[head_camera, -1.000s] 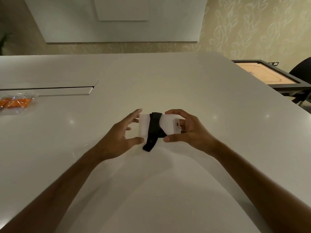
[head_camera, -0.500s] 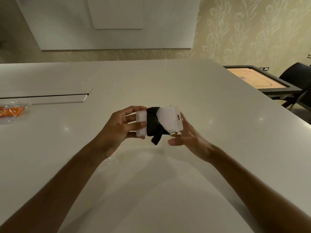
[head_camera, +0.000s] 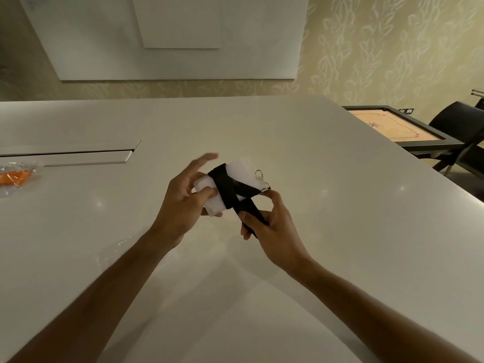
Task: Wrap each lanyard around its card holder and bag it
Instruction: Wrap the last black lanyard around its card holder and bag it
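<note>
A white card holder (head_camera: 242, 174) is held above the table (head_camera: 327, 218), tilted, with a black lanyard (head_camera: 226, 186) wound around its middle. My left hand (head_camera: 183, 203) grips the holder's left end, thumb on top and index finger stretched out. My right hand (head_camera: 269, 226) pinches the lanyard's loose end just below the holder. A metal clip (head_camera: 264, 189) and ring show at the holder's right edge. A clear plastic bag (head_camera: 115, 247) lies flat on the table under my left forearm, hard to make out.
A bag holding an orange lanyard (head_camera: 14, 176) lies at the far left. A long recessed slot (head_camera: 78, 155) runs across the table's left half. Beyond the table's right edge stand a carrom board (head_camera: 392, 127) and a black chair (head_camera: 461, 127).
The holder has been lifted and tilted. My right hand left the holder's right end and now pulls the lanyard's loose tail down. My left hand now carries the holder alone.
</note>
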